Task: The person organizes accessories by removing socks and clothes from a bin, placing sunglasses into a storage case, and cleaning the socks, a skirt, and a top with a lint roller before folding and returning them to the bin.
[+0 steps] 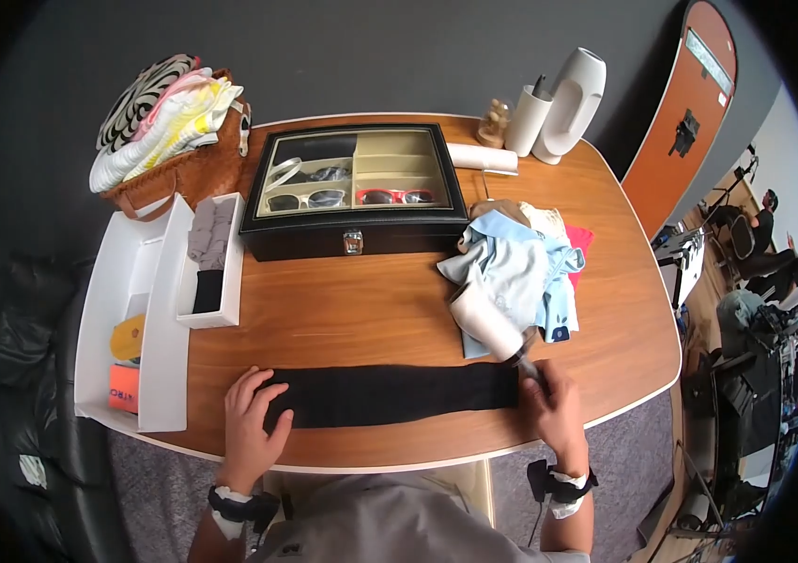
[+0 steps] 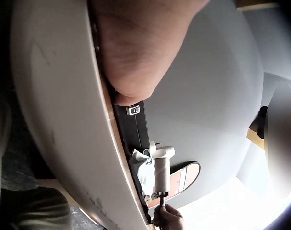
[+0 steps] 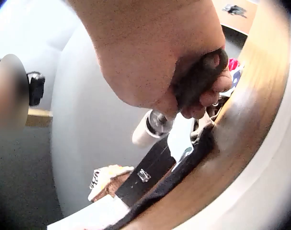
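Note:
A long black piece of knitted fabric lies flat along the front of the table. On its left end rests my left hand, fingers spread and loosely bent. My right hand grips the dark handle of a lint roller beside the fabric's right end. The white roll of the lint roller is raised and tilts away to the left, overlapping a pile of light blue clothes in the head view. In the left wrist view the roll stands up above the right hand.
Behind the fabric stands a black glasses case with a glass lid. White boxes with rolled socks are at the left, a brown basket of folded cloths behind them. White vases and a spare white roll are at the back right.

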A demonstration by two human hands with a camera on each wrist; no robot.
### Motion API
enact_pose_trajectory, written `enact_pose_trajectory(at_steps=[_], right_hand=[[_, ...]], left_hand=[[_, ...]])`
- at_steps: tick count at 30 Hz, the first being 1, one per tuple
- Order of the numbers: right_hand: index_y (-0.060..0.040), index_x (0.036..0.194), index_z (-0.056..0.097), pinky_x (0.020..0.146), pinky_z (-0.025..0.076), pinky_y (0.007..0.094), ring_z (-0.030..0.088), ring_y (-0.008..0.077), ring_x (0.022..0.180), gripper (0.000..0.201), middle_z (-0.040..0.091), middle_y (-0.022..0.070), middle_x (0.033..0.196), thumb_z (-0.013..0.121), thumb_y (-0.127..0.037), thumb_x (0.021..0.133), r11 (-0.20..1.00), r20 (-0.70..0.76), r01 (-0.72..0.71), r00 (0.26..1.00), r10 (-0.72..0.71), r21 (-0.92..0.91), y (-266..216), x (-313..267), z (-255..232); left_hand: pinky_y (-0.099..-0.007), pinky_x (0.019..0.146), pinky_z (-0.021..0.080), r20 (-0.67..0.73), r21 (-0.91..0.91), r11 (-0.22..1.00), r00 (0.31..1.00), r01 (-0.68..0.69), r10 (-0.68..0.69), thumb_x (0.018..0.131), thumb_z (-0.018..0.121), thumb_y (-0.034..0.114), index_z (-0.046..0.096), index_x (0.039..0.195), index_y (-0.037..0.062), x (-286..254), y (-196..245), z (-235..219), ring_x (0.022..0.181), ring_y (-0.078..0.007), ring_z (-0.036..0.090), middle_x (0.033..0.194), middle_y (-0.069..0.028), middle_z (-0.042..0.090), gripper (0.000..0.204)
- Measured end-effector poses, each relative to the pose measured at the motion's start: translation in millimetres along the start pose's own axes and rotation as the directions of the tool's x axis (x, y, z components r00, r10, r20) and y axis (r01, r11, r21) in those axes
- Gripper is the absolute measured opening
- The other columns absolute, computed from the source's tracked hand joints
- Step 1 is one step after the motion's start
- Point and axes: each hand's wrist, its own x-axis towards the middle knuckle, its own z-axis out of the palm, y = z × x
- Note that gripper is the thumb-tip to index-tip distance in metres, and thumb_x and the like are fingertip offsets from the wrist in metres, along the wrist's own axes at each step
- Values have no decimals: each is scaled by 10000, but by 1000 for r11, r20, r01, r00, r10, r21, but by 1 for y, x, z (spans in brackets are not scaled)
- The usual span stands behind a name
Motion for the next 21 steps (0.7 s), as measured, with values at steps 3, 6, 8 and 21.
enact_pose_trajectory(at_steps=[3, 6, 8, 21], right_hand=[[8, 1043, 641, 735, 506, 498, 632, 472, 871, 159, 655, 255, 930, 680, -78, 914, 986, 35, 54, 998, -49, -160, -3, 11, 2], [3, 1066, 653, 750, 515, 514, 644, 481, 906, 183, 672, 253, 973, 685, -70, 902, 978, -3, 64, 998, -66, -201, 12, 26, 4], [3, 1074, 656, 762, 515, 509, 648, 479, 913, 186, 677, 255, 980, 683, -72, 905, 973, -26, 75, 996, -82, -216, 14, 33, 3], [11, 1087, 631, 706, 486, 479, 626, 469, 797, 162, 655, 275, 883, 653, -115, 987, 996, -3, -62, 998, 62, -63, -22, 9, 17]], left_hand=[[-510, 1143, 350, -2, -5, 1000, 1000, 2, -2, 864, 724, 123, 675, 1202, 76, -1, -1, 1, 1388, -383, 458, 1398, -139, 555, 345], [-508, 1142, 352, -7, -8, 1000, 1000, 3, -4, 864, 725, 123, 676, 1202, 76, -1, -2, 2, 1385, -381, 463, 1397, -140, 556, 344], [-509, 1142, 352, -6, 0, 1000, 1000, 4, -4, 865, 725, 123, 676, 1201, 76, -1, -2, 2, 1382, -382, 467, 1394, -140, 558, 343], [-511, 1154, 348, -133, -6, 995, 986, 98, -98, 922, 680, 147, 668, 1248, 74, -5, -15, 5, 1385, -402, 457, 1407, -155, 558, 334]])
